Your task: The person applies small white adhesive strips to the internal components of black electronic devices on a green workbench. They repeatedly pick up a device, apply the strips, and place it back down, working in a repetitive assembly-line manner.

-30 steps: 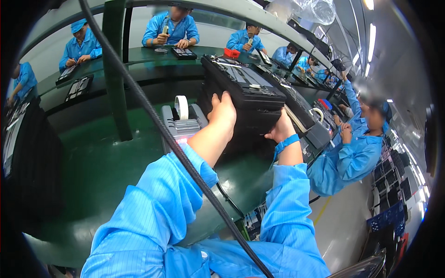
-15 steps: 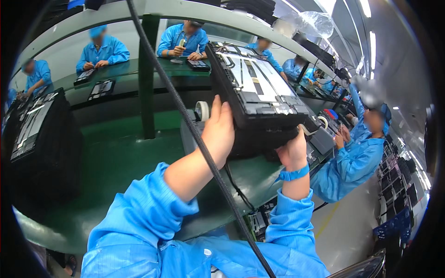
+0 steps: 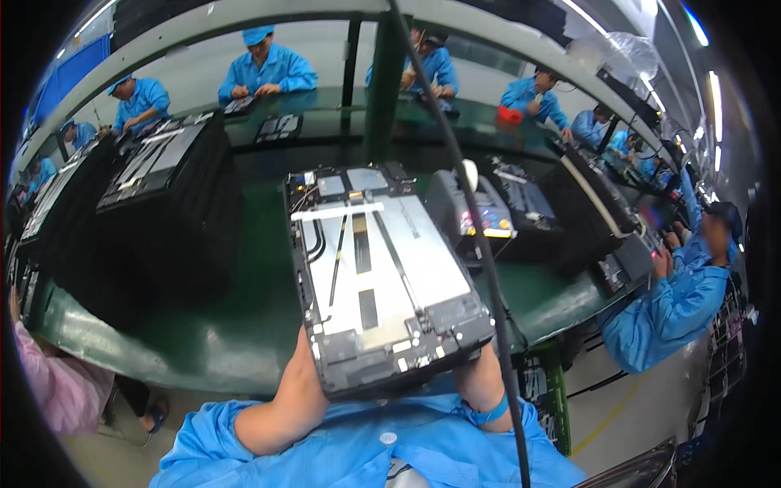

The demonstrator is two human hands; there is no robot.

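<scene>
Head view, frame centre: both my hands, hidden beneath, grip the opened chassis (image 3: 378, 285) tilted up, exposing its metal plate.

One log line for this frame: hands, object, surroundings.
left hand: under panel near edge | right hand: under panel near edge | open-backed panel: lifted, metal back up | green bench: below | hanging cable: crosses in front

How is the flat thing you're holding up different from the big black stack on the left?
The opened panel is one thin piece, lifted and tilted, showing silvery metal inside. The black stack is many pieces piled high, resting on the green table. Both have dark frames.
</scene>
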